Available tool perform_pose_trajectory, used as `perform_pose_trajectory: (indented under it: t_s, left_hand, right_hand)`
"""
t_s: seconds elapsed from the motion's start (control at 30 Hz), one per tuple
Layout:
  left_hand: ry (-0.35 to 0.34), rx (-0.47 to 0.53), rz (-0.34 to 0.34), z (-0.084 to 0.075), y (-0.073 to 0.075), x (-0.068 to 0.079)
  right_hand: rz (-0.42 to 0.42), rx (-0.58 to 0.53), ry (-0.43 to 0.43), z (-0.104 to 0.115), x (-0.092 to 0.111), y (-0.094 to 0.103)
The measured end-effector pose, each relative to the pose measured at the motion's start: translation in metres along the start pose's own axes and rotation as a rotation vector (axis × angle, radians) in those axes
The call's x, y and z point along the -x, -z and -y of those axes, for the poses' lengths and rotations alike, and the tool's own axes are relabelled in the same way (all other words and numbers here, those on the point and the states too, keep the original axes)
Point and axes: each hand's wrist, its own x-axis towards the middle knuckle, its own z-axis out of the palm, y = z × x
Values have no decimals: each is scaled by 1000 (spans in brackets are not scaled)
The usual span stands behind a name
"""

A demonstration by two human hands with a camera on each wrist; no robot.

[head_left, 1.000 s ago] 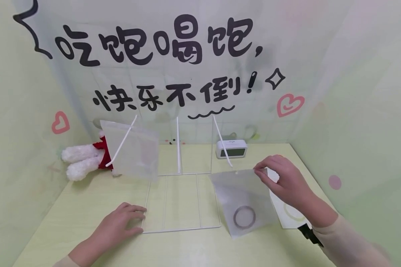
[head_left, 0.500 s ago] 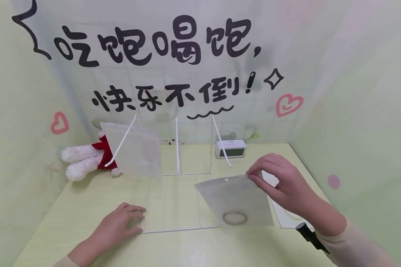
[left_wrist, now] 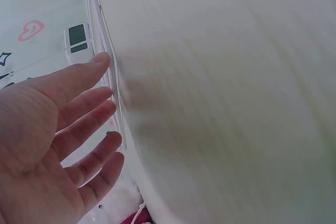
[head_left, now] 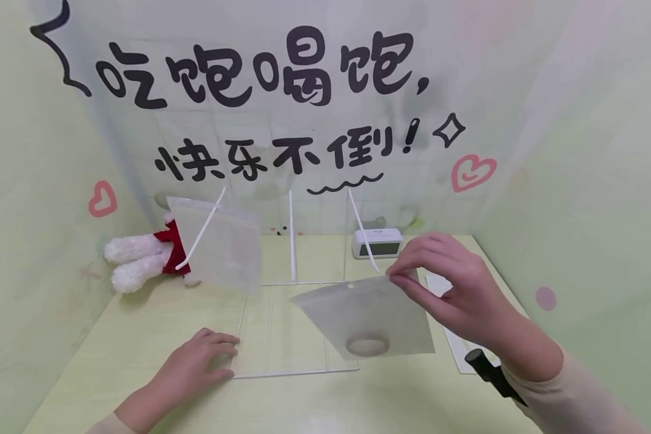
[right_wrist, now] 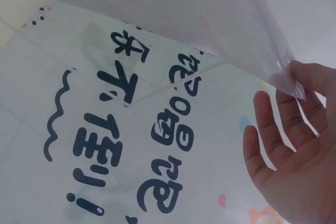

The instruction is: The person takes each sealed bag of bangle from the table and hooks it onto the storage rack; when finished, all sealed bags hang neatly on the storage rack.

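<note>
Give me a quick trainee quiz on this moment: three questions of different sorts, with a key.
1. Multiple choice: What does the right hand pinch? A) the clock B) a thin bag C) the toy
2. True or false: The left hand holds the clock.
3. Fill in: In the head view, the other bag hangs at the ____ (left, middle or right) side of the wire rack.

Key: 1. B. 2. False. 3. Left.
</note>
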Motion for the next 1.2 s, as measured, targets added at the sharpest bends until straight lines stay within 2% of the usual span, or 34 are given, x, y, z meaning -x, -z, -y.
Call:
perform_pose_trajectory:
  t_s: [0.13, 0.3, 0.5, 0.77, 1.07, 1.2]
  left_hand:
    - [-8, -2, -6, 0, 0, 1]
    - [-3, -1, -5, -1, 1, 2]
    - [-5, 4, -3, -3, 4, 0]
    - [7, 24, 28, -4, 4, -1]
    - [15, 2, 14, -4, 1, -1]
    - [14, -7, 10, -4, 1, -1]
  right_hand:
    - [-9, -39, 19, 6, -12, -6]
    - [20, -98, 54, 10, -25, -17]
    - [39, -100, 63, 7, -38, -29]
    - [115, -29, 2, -4, -52, -39]
    - [194, 44, -44, -13, -60, -46]
    - [237, 47, -93, -20, -65, -47]
